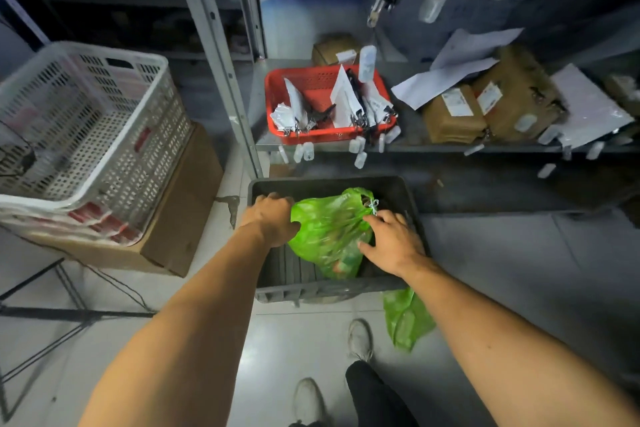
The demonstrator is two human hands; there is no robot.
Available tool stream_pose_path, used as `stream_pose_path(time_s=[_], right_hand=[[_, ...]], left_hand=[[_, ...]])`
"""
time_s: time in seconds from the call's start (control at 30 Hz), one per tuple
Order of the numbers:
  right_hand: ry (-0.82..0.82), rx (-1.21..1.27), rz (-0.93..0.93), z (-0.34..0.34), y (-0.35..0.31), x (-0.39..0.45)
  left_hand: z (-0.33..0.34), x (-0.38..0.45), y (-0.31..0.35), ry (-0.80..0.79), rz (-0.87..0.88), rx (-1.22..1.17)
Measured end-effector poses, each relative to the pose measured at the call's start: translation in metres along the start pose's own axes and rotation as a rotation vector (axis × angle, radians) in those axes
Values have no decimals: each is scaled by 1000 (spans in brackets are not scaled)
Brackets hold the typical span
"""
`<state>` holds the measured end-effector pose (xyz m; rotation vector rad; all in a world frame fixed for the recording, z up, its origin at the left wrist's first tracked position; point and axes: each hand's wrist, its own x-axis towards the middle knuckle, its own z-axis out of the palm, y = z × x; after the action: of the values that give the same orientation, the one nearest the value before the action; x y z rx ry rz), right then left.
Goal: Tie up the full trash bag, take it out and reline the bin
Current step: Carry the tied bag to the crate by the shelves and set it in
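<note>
Closest to the camera were the person's two shoes [359, 340] on the gray floor [294, 333]. Just past them, a second green bag [406, 317] lay on the floor, near the front right corner of the bin.

The dark bin [332, 288] sat on the floor in front of the shelf. Inside it lay the green trash bag [329, 229], and its top was already tied in a small knot [372, 204] at the far end. Both arms reached down into the bin. The left hand [272, 220] was at the left side of the bag, with its fingers curled down by the bin's far left edge; it was hard to tell if they gripped anything. The right hand [393, 241] rested on the right side of the bag, fingers spread and a little bent, touching the plastic just below the knot.

Off to the left, a white basket [86, 121] sat on a brown cardboard box [180, 204].

Farther back, on the metal shelf [408, 144], stood a red basket [304, 83] full of papers and clips. To its right were brown parcels [485, 111] and loose white sheets [460, 59].
</note>
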<state>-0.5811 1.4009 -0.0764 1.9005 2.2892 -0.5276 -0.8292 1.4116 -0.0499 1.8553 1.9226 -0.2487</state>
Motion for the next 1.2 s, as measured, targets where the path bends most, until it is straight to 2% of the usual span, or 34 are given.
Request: stream_pose_path(time_s=[0.27,0.53,1.03,1.2], right_hand=[[38,27,60,-16,25,-47],[89,55,132,-24,88,-99],[182,63,231,-31,271,-224],[175,99,277,-24,315,-246]], left_hand=[[-7,-31,43,4,43,78],[0,-58,110,-2,94,135],[52,-114,328,34,262,211],[70,-116,378,15,314,216]])
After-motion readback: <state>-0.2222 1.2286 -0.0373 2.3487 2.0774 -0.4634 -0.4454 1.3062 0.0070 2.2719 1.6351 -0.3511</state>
